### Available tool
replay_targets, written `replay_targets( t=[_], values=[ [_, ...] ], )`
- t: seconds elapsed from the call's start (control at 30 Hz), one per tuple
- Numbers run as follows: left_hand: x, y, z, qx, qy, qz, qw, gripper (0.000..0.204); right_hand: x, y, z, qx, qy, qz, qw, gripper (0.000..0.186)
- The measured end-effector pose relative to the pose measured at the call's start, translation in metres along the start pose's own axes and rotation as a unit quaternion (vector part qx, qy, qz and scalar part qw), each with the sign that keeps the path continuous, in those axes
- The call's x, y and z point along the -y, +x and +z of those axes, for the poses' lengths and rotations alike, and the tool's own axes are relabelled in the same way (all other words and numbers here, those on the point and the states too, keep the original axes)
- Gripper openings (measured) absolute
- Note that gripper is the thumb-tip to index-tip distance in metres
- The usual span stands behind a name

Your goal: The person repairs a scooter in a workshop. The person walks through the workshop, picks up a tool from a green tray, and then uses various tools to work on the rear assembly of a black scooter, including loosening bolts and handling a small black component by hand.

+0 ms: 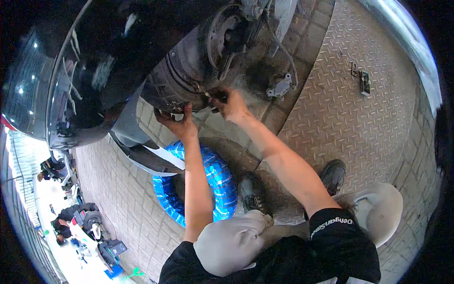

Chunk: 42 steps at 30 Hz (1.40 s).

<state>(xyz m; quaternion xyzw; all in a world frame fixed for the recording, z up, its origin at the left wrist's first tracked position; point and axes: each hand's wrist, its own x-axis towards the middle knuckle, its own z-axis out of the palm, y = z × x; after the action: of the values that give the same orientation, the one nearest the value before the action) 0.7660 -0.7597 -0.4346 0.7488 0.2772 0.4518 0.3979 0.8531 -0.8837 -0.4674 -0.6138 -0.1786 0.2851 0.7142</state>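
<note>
A dark, rounded, grimy part sits low on the black vehicle, below the exposed hub. Against its lower edge is my left hand, fingers curled around it and thumb up; a small pale spot shows between them. Close to a brass-coloured fitting on the same part, my right hand is closed on something dark and blurred that I cannot make out. A grey brake caliper lies to the right, joined to a hose.
Beneath my left forearm lies a blue-wrapped tyre on paving. Glossy black bodywork fills the upper left. Small metal parts rest on the tread-plate platform at right. Far left, people are near equipment.
</note>
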Motion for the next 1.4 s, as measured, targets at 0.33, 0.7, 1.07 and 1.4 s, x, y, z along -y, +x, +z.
replay_targets(
  t=[0.33,0.7,1.07,1.4],
  values=[
    [0.002,-0.002,0.002,0.003,-0.022,0.037,0.999,0.106,-0.003,0.001,0.025,-0.062,0.043,0.040,0.996,0.020],
    [0.005,-0.003,0.000,0.002,-0.008,0.022,1.000,0.102,-0.019,0.008,0.032,-0.055,0.122,0.039,0.990,0.022],
    [-0.005,-0.057,0.003,-0.015,0.080,0.026,0.996,0.071,-0.002,0.007,0.029,-0.044,0.133,0.083,0.987,0.020],
    [-0.075,-0.121,-0.168,0.171,0.049,-0.298,0.938,0.027,0.015,0.018,0.020,0.028,0.208,0.145,0.967,0.025]
  ],
)
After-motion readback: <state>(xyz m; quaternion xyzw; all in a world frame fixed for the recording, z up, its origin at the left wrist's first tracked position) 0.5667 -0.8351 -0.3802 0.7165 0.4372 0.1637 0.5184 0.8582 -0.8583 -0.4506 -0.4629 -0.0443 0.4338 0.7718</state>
